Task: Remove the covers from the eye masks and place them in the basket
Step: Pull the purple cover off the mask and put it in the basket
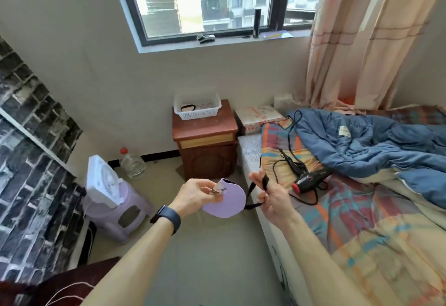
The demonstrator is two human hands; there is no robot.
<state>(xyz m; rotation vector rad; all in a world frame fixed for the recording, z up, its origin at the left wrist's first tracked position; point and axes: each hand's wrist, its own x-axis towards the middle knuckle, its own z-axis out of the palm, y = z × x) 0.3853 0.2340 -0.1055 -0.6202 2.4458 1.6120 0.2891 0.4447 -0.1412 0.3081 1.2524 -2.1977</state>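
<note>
A lilac eye mask (226, 200) hangs in the air between my hands, above the floor beside the bed. My left hand (196, 193) pinches its left edge, where a small printed figure shows. My right hand (270, 192) is closed around the mask's dark strap (255, 193), which is pulled out to the right. The white plastic basket (197, 106) stands on the brown nightstand (205, 134) against the far wall; a pink eye mask with a dark strap (187, 108) lies inside it.
A bed (362, 209) with a plaid sheet and blue quilt fills the right side; a black hair dryer (307, 179) with its cord lies on it. A white fan on a lilac stool (113, 204) and a plastic bottle (131, 163) stand at the left.
</note>
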